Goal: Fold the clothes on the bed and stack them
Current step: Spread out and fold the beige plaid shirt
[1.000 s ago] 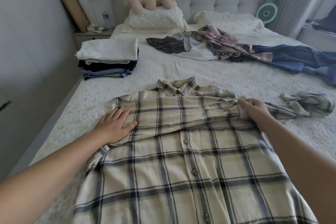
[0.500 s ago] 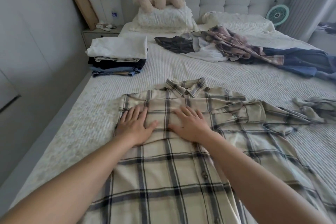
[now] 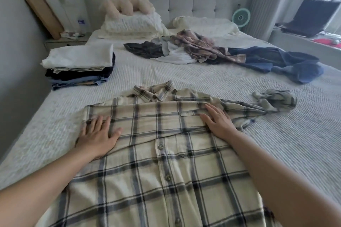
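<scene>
Since half a second ago your hands spread apart: both sat together mid-chest, now each sits at a shoulder side of the plaid shirt. Far left beyond your left hand, the folded stack sits at the bed edge near the wall, well apart from the shirt, so the finished fold likely goes there. Your left hand lies flat, fingers straight and splayed, pressing the folded-over sleeve panel near the shirt's left edge, holding nothing; probably pinning and smoothing the fold. Bare bedspread lies left of it, then the bed edge drops off close by. Your right hand is also flat and released, fingers straight, pressing by the chest pocket. Just past it to the right the other sleeve trails out bunched, not yet folded in. Open bedspread on that side gives room to sweep it. Beyond both hands, the unfolded pile waits near the pillows.
</scene>
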